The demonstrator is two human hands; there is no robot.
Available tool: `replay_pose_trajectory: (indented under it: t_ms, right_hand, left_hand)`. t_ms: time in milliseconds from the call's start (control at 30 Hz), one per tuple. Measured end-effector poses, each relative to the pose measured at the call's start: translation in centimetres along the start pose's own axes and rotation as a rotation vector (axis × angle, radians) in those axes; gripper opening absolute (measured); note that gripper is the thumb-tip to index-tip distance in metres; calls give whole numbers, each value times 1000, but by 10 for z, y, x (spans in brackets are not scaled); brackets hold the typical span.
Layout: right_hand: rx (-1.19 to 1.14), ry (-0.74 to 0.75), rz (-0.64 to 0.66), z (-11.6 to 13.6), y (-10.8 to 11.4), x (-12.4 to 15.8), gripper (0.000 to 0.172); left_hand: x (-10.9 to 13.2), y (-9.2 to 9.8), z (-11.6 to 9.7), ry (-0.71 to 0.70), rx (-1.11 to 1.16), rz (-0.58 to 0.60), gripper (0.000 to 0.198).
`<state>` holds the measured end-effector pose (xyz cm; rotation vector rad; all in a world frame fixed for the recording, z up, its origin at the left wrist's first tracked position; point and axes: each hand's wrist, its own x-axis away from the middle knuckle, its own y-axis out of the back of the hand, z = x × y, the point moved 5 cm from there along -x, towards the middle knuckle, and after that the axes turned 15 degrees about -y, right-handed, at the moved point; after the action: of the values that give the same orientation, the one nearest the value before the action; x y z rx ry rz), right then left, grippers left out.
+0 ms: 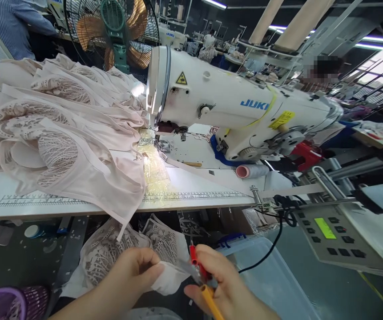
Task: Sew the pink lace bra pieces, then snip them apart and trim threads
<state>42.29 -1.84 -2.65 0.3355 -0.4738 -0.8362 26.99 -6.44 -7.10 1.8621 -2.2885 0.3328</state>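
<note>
My left hand (134,269) pinches the edge of a pale lace bra (102,255), its fabric end pulled toward my right hand. Below the table edge, the lace part of the bra hangs past my left fingers. My right hand (223,275) is closed around small thread snips (194,269) with red and orange parts. Their blades are blurred and lie close to the fabric end; whether they touch it I cannot tell. On the table above, a heap of similar beige bras (61,129) reaches to the needle area of a white sewing machine (218,98).
Behind the heap stands a fan (111,26). A thread cone (251,171) lies by the machine base. At the right are a control panel (331,226) and a black cable (274,242). Below sit a clear plastic bin (278,271) and a purple basket (33,302). Other people work farther back.
</note>
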Motion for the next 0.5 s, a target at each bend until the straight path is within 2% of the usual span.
replay_pose_trajectory:
  t_ms: [133,233,333,433,500]
  right_hand:
    - [22,28,36,-2,-15,-4,29]
    - [42,2,38,-7,-20,-8,31]
    - [75,-47,1,-8,-21,-11,34]
    - [131,-30,-9,-2,-23,-12,37]
    - [152,-8,-34,2,-22,-13,38]
  left_hand:
    - [1,1,-4,-13,-37,-8,13]
    - [1,3,-5,-52,-102,-21,16]
    - [-2,5,-7,-125,-203,-5,25]
    - [-2,7,-6,-193,-314,27,28]
    - [0,12,-6,-307,-468,-38,28]
